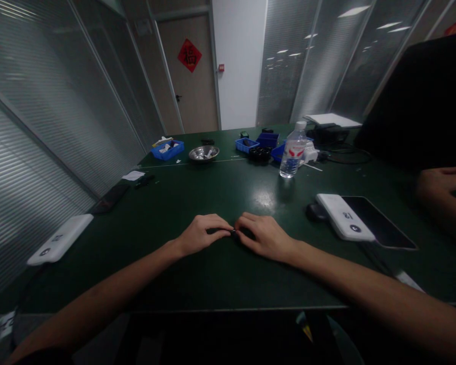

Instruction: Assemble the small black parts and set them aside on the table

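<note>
My left hand point(202, 233) and my right hand point(264, 236) meet over the near half of the dark green table point(197, 190). Between their fingertips is a tiny dark piece point(234, 231) with a light speck on it, too small to name. The left thumb and fingers pinch towards its left side. On the other side the right fingers are curled around it, hiding part of it. Both wrists rest low, close to the tabletop.
A water bottle point(293, 152) stands beyond my right hand. Farther back are a metal bowl point(204, 153) and blue trays point(167, 150). White power banks lie at left point(61, 239) and right point(344, 217), the latter against a tablet point(378, 223). Another person's hand point(443, 181) is at far right.
</note>
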`<state>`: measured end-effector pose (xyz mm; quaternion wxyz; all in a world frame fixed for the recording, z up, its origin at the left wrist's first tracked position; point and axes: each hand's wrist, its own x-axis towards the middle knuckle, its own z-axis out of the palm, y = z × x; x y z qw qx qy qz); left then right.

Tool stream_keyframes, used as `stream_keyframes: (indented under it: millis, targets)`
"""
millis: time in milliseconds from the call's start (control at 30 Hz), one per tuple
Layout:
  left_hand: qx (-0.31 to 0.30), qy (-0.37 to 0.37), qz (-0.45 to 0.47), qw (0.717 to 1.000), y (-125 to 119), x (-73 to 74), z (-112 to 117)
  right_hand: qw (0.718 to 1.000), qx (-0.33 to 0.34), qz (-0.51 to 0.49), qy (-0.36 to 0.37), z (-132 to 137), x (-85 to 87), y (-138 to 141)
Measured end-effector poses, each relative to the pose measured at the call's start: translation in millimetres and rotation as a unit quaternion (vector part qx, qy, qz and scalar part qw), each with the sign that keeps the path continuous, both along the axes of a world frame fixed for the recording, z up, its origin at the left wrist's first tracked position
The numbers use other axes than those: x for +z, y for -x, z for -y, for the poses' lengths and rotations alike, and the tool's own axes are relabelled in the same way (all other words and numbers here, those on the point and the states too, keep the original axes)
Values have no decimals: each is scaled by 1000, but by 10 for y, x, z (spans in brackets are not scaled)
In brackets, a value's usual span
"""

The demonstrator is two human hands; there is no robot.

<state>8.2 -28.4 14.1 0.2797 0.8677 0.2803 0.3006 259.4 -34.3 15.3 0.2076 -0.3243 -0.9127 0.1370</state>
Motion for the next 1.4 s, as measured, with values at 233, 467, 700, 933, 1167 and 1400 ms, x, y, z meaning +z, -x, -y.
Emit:
stream_keyframes:
  millis: [233,467,700,933,1167,1400]
  targets:
    - [27,54,37,997,0,6,26,997,4,-66,25,15,-13,0]
    - [35,54,59,996,-21,33,54,990,13,-124,65,-1,-36,2]
    - [61,63,101,991,-58,10,76,980,2,-173,93,21,-36,24]
    - [62,87,103,989,-83,4,57,982,-11,-170,82,14,-26,39]
    - [43,100,-4,994,-21,0,-8,995,-17,-90,38,-79,-62,-23]
    - [42,24,-89,995,7,-37,-34,999,-29,13,-9,-101,-27,-44]
